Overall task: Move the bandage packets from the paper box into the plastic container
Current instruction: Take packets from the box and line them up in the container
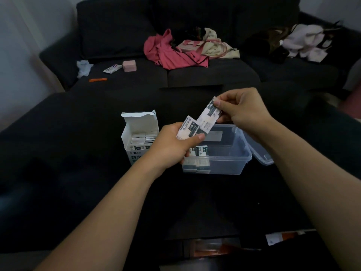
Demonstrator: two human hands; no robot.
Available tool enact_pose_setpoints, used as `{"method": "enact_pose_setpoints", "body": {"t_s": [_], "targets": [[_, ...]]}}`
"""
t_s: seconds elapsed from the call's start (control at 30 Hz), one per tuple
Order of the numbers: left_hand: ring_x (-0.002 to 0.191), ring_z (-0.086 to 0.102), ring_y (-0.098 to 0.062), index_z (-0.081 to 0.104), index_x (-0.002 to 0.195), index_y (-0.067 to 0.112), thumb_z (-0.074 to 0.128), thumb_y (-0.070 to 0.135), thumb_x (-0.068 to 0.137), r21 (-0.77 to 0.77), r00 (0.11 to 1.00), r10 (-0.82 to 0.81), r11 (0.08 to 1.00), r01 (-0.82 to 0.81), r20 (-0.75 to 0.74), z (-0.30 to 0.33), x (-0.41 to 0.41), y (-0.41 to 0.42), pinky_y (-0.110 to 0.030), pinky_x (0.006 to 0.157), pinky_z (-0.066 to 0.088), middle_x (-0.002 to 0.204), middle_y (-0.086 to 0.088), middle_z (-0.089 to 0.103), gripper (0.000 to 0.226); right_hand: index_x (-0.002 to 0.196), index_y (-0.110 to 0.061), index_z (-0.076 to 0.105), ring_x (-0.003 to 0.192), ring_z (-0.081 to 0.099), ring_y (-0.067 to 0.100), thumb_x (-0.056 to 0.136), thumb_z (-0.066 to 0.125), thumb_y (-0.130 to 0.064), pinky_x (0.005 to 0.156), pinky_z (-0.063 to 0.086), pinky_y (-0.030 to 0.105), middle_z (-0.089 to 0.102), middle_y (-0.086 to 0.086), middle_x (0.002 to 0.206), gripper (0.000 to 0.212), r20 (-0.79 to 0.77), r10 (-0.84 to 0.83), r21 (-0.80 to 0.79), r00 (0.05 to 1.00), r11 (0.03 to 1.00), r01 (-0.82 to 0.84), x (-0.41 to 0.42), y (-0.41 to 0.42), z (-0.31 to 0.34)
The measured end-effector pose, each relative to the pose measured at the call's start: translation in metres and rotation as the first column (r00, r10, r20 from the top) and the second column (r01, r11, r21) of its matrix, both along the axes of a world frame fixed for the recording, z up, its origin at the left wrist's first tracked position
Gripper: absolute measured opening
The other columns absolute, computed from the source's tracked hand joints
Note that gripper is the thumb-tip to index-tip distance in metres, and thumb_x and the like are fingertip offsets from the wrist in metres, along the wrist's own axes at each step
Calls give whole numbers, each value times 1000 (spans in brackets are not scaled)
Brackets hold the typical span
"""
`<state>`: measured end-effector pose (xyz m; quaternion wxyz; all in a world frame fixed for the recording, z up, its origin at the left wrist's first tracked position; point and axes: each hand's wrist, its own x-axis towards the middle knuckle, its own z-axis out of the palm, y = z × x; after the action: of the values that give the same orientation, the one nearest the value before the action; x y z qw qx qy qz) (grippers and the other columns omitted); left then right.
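Note:
An open white paper box [136, 132] stands on the dark surface, with several bandage packets [143, 140] still upright inside. To its right sits a clear plastic container [228, 159] holding a few packets [197, 161] at its left end. My left hand [175, 143] grips a small stack of packets [188, 128] above the container's left side. My right hand [240, 110] pinches the top end of a single packet [210, 116], which slants down toward the stack in my left hand.
The container's clear lid [259, 151] leans at its right side. A dark sofa behind carries pink clothing [168, 53], a pink case [129, 65], a small tube [112, 69] and white garments [306, 42]. Papers [283, 236] lie near the bottom edge.

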<state>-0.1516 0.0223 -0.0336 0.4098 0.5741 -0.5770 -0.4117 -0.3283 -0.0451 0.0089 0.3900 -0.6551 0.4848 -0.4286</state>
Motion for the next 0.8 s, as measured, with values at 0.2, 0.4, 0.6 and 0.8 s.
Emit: {"method": "enact_pose_setpoints", "body": {"t_s": [0.2,0.4,0.6,0.8], "targets": [[55,55,-6,69,108,20,64,23,99,51,999,48,998,-48,5,-2,0,0,-19,45,47,80,-3,69,11,93,0,70,73,76,14,96,61,-8,63,61,20,73,15,90,12,4,102,202,995,974,-101,-5,-3,-7],[54,55,-6,69,103,21,64,17,99,86,996,80,993,-76,-50,-3,-2,-2,-20,44,45,76,-1,71,8,101,7,69,75,76,16,94,64,-5,67,62,22,74,20,93,15,32,146,224,989,963,-149,-3,-5,-10],[55,56,-5,69,109,21,65,21,99,87,995,100,991,-98,-10,-4,-3,-2,-19,45,46,78,0,72,12,98,-3,70,83,76,19,94,65,-9,70,62,26,78,13,89,8,-95,192,294,977,943,-156,-5,-10,-11],[46,56,2,67,95,21,62,27,99,-36,989,127,992,-125,77,-7,0,-2,-18,44,43,68,6,64,9,101,-6,69,84,75,17,96,62,-8,63,59,24,77,10,93,9,-338,253,400,906,910,-105,-7,-21,-20]]}}
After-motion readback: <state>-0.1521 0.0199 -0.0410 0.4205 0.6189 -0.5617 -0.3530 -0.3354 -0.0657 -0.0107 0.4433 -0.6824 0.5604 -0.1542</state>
